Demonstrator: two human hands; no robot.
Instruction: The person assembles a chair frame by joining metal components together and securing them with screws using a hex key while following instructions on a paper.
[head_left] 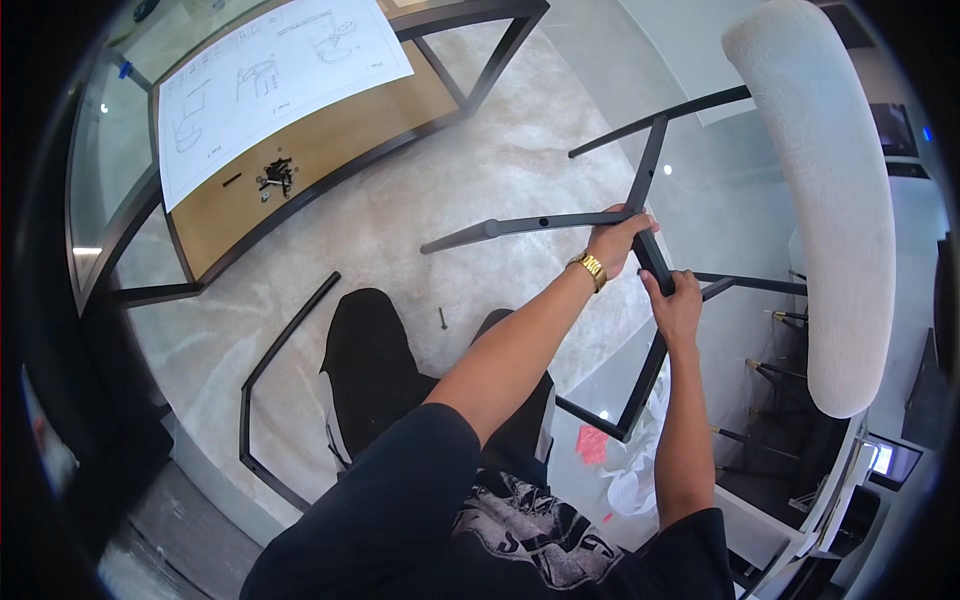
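A black metal chair frame (652, 262) is held up in front of me, slightly right of centre. A long white padded backrest (830, 210) is attached at its far right. My left hand (618, 240), with a gold watch at the wrist, is wrapped round the frame where several bars meet. Just nearer to me, my right hand (678, 302) grips the same thick bar, thumb on one side and fingers over the other. Part of the joint is hidden under my hands.
A table (420, 92) at the far left bears a printed instruction sheet (285, 85) and a pile of black bolts (276, 177). On the rug lie a loose bent metal leg (243, 400) and one bolt (442, 318). Pink wrapping (591, 444) and a white plastic bag (630, 490) lie right.
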